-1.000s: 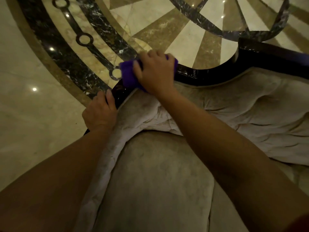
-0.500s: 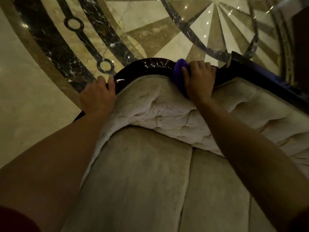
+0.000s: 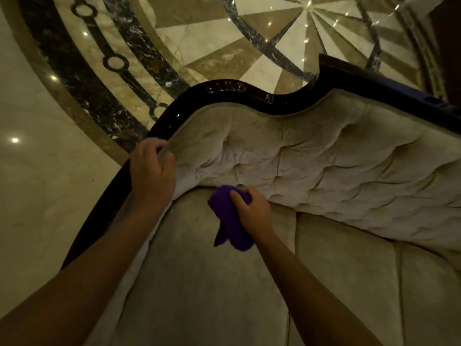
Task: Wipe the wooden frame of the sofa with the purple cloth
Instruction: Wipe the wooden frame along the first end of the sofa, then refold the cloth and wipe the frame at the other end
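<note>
Head-camera footage looked down over two bare forearms reaching out above the beige velvet seat cushions [image 3: 212,283] of the sofa. Nearest, the right hand [image 3: 254,211] was closed around the bunched purple cloth [image 3: 230,218], fingers curled over its top while a loose end hung below the palm; cloth and hand sat at the seam where the seat met the backrest, well apart from the wood. To the left and slightly farther, the left hand [image 3: 152,171] gripped the edge of the sofa, its fingers wrapped over the rim where the upholstery met the frame. Beyond both hands rose the tufted, buttoned beige backrest [image 3: 324,158]. Along its top ran the dark, glossy, curved wooden frame [image 3: 224,87], sweeping from the left side up and across to the right. Farthest lay the polished marble floor [image 3: 37,183] with a dark inlaid ring pattern and a star motif.
</note>
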Available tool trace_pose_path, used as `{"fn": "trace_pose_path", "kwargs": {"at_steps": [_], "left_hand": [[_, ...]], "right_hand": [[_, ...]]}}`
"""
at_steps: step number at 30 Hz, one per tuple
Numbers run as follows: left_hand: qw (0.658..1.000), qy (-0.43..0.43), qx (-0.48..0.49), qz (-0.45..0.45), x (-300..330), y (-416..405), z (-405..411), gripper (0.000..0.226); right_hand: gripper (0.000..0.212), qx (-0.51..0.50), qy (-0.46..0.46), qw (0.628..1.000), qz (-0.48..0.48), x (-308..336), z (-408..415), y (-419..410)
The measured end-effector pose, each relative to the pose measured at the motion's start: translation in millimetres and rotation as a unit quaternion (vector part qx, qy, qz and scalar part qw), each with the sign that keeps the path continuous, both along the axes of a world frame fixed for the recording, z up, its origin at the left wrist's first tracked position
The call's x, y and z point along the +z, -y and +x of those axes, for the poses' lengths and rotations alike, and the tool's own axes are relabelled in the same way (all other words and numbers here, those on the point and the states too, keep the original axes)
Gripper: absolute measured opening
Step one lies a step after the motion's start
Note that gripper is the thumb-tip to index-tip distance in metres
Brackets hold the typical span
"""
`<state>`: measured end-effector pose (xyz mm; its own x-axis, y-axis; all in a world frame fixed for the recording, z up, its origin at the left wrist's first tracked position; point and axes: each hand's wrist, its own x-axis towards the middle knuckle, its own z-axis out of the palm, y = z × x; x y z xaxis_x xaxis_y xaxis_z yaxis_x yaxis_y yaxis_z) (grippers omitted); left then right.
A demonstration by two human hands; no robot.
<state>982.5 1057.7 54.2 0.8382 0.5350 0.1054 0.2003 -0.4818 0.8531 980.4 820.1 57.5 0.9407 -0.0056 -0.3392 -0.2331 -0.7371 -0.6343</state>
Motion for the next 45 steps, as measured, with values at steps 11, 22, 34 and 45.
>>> {"fn": "trace_pose_path", "kwargs": {"at_steps": [11,22,34,45], "left_hand": [[0.866,-0.171,-0.346,-0.318,73.9,210.8,-118.7,0.045],[0.838,-0.140,-0.487,-0.201,210.5,435.2,-254.1,0.048],[0.748,-0.145,-0.519,-0.387,270.3,624.7,-309.8,0.025],[0.593,-0.270,-0.651,-0.390,274.3,741.8,-314.3,0.045]], "right_hand": [[0.038,-0.015,0.001,0.996,0.094,116.1,-101.4,150.5],[0.059,-0.188,0.141,0.949,0.209,224.1,-254.7,356.0],[0.050,-0.347,0.114,0.858,0.362,274.9,-377.6,551.8],[0.066,-0.455,0.159,0.737,0.473,273.0,-464.4,635.7]]}}
